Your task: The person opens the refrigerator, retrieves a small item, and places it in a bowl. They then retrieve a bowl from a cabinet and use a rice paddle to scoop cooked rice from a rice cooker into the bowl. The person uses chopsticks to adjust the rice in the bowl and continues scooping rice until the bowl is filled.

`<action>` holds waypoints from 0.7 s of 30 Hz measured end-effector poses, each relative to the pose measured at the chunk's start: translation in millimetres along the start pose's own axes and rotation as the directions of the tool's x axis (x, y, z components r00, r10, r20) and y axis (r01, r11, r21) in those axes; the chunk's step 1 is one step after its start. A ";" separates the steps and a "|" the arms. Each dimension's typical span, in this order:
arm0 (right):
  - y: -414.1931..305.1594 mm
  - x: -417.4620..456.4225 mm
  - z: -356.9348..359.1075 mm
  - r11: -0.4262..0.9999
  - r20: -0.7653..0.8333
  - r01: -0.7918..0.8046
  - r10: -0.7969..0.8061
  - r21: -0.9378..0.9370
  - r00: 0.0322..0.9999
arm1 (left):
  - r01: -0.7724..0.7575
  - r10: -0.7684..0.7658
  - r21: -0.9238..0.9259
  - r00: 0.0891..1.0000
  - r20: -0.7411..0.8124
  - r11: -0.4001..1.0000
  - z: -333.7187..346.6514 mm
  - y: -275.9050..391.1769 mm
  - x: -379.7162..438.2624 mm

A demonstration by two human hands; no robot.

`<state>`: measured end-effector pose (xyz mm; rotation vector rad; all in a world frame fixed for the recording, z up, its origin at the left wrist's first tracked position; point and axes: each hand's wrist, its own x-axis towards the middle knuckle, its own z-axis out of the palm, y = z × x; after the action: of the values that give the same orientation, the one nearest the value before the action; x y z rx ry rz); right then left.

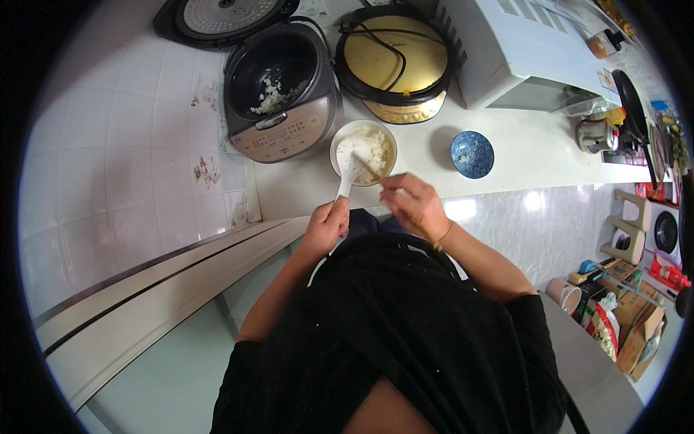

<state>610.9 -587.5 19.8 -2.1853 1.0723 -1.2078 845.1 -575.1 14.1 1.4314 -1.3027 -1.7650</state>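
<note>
My left hand (327, 225) grips the handle of a white rice paddle (349, 172). The paddle's blade lies over a light bowl (391, 168) of cooked rice (378, 146) on the counter. In my right hand (415, 205) is a thin brown utensil (367, 167), probably chopsticks; blur hides its exact form. Its far end meets the paddle's blade above the rice. Left of the bowl stands a rice cooker (284, 135) with its lid (227, 15) raised. Some rice (275, 97) clings inside its dark inner pot (246, 76).
A blue patterned bowl (476, 157) with a few rice grains sits right on the white counter (417, 146). Behind are a gold electric griddle (396, 51), its cord (404, 65) on top, and a white microwave oven (520, 49). A tiled wall (135, 125) borders the left.
</note>
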 end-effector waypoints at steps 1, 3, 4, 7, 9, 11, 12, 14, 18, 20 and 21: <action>10.9 -1.8 0.3 0.999 -0.011 -0.036 0.035 -0.039 0.999 | 0.003 -0.003 -0.040 1.000 0.003 0.999 -0.3 -1.9 0.8; 21.4 -5.1 -2.8 0.995 -0.077 -0.089 0.085 -0.040 0.993 | -0.022 0.022 0.023 1.000 0.003 0.999 -3.6 -8.0 -0.1; 18.0 -4.8 -6.1 0.996 -0.066 -0.082 0.080 -0.034 0.995 | -0.033 0.033 0.055 0.999 0.001 0.998 -5.6 -10.3 -0.8; -2.8 -1.3 -11.7 0.999 -0.011 -0.007 0.008 0.054 1.000 | -0.065 0.065 -0.011 0.998 -0.016 0.998 -9.1 -12.4 4.6; -1.1 -1.8 -10.9 0.998 -0.009 0.001 -0.001 0.065 1.000 | -0.035 0.035 -0.089 0.999 -0.005 0.995 -7.7 -10.6 4.9; 17.0 -7.8 -8.4 0.999 -0.048 -0.052 0.052 0.007 0.997 | -0.029 0.032 -0.105 0.999 0.019 0.994 -5.3 -6.4 4.5; 17.6 -5.9 -12.6 0.988 -0.070 -0.151 0.152 0.021 0.986 | -0.038 0.041 -0.081 0.999 0.030 0.996 -4.6 -3.1 1.7; 17.4 -1.7 -18.2 0.979 -0.105 -0.186 0.194 0.085 0.975 | -0.032 0.034 -0.050 0.999 0.039 0.998 -6.0 0.3 0.8; 8.8 -1.7 -23.5 0.935 -0.094 -0.276 0.303 0.223 0.948 | 0.000 0.003 -0.057 0.998 0.059 0.998 -13.2 -4.2 2.1; 10.9 -1.0 -22.8 0.919 -0.061 -0.283 0.311 0.273 0.949 | -0.008 0.016 -0.087 0.995 0.099 0.996 -13.5 -7.6 3.4; 13.0 -1.5 -21.4 0.910 -0.045 -0.288 0.315 0.299 0.948 | -0.013 0.027 -0.106 0.991 0.132 0.994 -11.8 -4.8 3.2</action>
<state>586.8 -594.2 21.9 -1.6861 1.1401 -1.2429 855.9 -580.0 8.6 1.2584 -1.2654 -1.9142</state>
